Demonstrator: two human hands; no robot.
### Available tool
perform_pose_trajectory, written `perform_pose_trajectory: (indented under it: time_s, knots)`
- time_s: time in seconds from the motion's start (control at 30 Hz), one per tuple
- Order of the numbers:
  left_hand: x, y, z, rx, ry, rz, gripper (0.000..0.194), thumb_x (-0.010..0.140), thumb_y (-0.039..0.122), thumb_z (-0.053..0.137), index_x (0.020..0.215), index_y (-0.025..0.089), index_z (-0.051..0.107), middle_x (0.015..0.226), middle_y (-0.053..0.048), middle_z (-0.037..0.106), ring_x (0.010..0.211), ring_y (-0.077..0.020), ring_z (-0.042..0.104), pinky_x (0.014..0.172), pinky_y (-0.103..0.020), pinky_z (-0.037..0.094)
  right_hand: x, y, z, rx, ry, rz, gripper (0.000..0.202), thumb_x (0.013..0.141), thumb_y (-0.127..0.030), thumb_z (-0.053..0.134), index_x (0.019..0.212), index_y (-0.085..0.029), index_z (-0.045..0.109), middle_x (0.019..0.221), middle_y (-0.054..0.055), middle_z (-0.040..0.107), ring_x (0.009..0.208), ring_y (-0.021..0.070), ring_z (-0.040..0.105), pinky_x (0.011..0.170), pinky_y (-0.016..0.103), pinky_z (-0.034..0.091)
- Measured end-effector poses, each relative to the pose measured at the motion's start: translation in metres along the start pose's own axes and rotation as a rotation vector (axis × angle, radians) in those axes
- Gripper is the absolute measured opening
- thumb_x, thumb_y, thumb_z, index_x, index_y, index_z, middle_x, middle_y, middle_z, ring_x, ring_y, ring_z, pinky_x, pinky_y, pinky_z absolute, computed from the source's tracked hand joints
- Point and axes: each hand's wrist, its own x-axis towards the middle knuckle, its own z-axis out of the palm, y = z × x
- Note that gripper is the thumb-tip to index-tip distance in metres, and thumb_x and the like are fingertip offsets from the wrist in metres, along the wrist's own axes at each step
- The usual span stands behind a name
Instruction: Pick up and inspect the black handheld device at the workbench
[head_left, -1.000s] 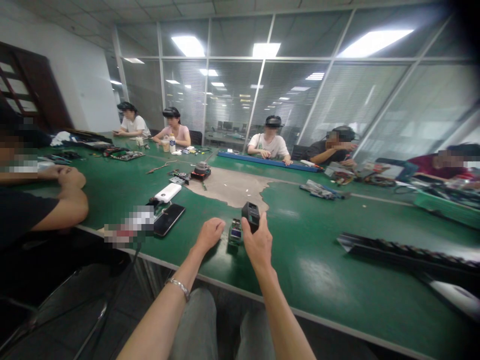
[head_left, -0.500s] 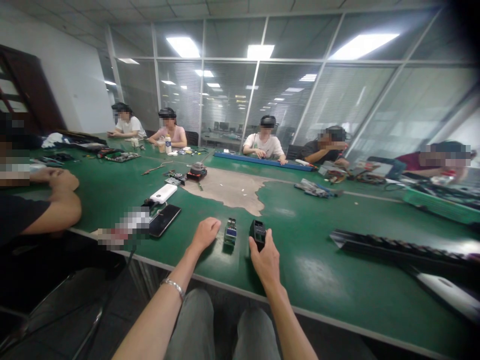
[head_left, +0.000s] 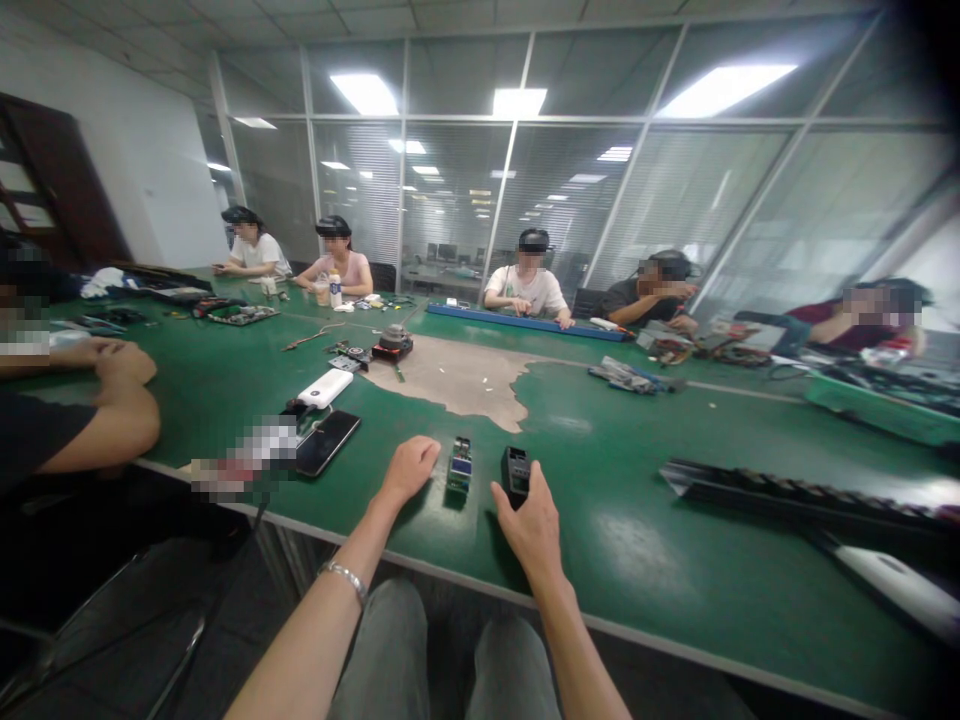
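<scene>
My left hand (head_left: 413, 468) rests on the green table, its fingers curled in a loose fist with nothing visible in it. Just to its right stands a small circuit board module (head_left: 460, 470) with a blue part and green board edges, apart from the fingers. A black plastic housing (head_left: 516, 472) with openings in its top lies further right. My right hand (head_left: 531, 515) is around the near end of that housing, thumb spread to the left and away from it, fingers along its right side. Whether those fingers touch it I cannot tell.
On the left lie a black phone (head_left: 328, 443) and a white power bank (head_left: 325, 388). A black strip-like part (head_left: 795, 500) lies at the right. Several people sit around the table (head_left: 630, 600). A green basket (head_left: 877, 412) stands far right.
My right thumb has come away from the black housing, and the grip has loosened. The housing now sits slightly lower in view. My left hand has hardly moved.
</scene>
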Motion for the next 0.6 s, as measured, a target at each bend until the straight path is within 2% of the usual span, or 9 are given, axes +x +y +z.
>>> perform_pose_trajectory:
  time_s: [0.23, 0.43, 0.6]
  knots:
    - [0.0004, -0.0003, 0.0006, -0.005, -0.008, 0.002, 0.034, 0.094, 0.029, 0.04, 0.089, 0.018, 0.071, 0.098, -0.006, 0.071, 0.094, -0.0164, 0.063, 0.089, -0.028, 0.046, -0.0019, 0.0002, -0.0036, 0.016, 0.046, -0.011, 0.085, 0.081, -0.055, 0.051, 0.144, -0.002, 0.028, 0.144, 0.023, 0.037, 0.134, 0.0319, 0.036, 0.11, 0.047, 0.03]
    - [0.0003, -0.0005, 0.0009, 0.0, -0.008, 0.001, 0.033, 0.093, 0.029, 0.04, 0.088, 0.018, 0.072, 0.098, -0.006, 0.071, 0.094, -0.0168, 0.063, 0.09, -0.028, 0.046, -0.0042, 0.0027, -0.0026, 0.021, 0.002, -0.054, 0.072, 0.086, -0.047, 0.045, 0.142, -0.003, 0.033, 0.14, 0.022, 0.044, 0.13, 0.0297, 0.042, 0.107, 0.046, 0.034]
    - [0.0002, -0.0009, 0.0003, -0.006, -0.002, 0.017, 0.035, 0.094, 0.029, 0.039, 0.086, 0.018, 0.072, 0.095, -0.006, 0.071, 0.093, -0.0167, 0.063, 0.088, -0.028, 0.047, -0.0021, -0.0008, -0.0057, 0.04, 0.001, 0.01, 0.07, 0.087, -0.049, 0.043, 0.139, -0.002, 0.038, 0.136, 0.024, 0.048, 0.128, 0.0305, 0.045, 0.106, 0.046, 0.035]
